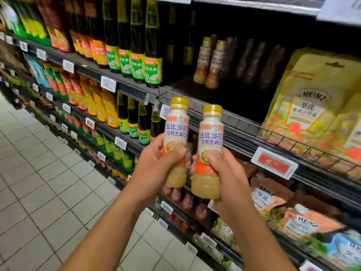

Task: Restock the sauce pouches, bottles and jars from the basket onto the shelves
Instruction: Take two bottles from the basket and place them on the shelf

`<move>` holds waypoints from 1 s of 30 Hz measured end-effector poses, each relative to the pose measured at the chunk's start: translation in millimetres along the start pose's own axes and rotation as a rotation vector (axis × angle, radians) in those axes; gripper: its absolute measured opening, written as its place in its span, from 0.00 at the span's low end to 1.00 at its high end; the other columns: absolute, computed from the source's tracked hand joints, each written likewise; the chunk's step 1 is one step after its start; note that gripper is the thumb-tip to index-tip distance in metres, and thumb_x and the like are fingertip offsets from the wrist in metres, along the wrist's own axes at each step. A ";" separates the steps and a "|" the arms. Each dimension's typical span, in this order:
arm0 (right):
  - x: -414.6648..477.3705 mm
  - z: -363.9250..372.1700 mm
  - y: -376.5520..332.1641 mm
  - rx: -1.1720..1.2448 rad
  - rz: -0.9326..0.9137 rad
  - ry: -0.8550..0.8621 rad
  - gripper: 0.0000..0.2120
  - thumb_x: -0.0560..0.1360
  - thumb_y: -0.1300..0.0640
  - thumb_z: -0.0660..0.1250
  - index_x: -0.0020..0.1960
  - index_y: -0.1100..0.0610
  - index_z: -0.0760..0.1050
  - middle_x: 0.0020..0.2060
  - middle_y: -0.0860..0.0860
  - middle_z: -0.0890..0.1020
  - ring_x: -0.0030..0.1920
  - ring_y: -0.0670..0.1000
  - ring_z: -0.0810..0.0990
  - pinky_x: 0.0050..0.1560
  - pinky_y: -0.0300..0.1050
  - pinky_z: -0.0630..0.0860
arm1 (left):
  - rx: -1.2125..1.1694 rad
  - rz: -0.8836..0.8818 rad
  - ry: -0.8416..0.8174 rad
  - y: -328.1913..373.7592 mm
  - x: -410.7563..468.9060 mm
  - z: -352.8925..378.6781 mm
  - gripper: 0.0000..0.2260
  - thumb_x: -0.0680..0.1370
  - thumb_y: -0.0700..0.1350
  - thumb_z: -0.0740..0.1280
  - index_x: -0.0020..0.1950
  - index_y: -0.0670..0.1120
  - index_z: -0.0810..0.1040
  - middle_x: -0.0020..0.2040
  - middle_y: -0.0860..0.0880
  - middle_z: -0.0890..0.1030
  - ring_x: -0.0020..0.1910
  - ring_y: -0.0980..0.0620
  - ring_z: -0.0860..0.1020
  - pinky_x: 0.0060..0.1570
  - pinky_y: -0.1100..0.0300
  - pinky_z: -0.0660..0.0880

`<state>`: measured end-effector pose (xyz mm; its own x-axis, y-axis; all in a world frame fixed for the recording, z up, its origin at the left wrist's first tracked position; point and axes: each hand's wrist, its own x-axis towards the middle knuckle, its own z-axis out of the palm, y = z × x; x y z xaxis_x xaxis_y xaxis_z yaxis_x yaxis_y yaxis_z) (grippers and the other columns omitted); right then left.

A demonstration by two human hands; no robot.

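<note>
The left hand (156,165) is curling around a clear plastic dressing bottle (176,132) with a yellow cap and a white-and-orange label, its thumb pressing across the front. The right hand (228,177) is gripping a matching second bottle (211,135) the same way, just to the right. Both are being held upright in the air, near the black wire-fronted shelf (240,132) and not resting on it. Far back on that shelf two similar bottles (202,61) are standing, and yellow Heinz pouches (312,106) are leaning at the right.
</note>
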<state>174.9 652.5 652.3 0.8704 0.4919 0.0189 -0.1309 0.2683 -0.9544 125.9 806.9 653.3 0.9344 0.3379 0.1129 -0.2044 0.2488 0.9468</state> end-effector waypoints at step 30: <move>180.0 9.5 -93.4 -0.351 -0.432 0.597 0.19 0.64 0.54 0.78 0.53 0.52 0.79 0.46 0.52 0.88 0.47 0.50 0.86 0.46 0.45 0.81 | 0.282 0.139 -0.595 59.2 281.7 -5.1 0.20 0.66 0.56 0.77 0.56 0.54 0.82 0.51 0.51 0.86 0.51 0.53 0.85 0.47 0.60 0.80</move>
<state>339.2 723.9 747.6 0.9293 -0.1464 0.3390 0.3439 0.0090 -0.9390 375.5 921.4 739.6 0.9228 -0.2286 0.3100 -0.3259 -0.0343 0.9448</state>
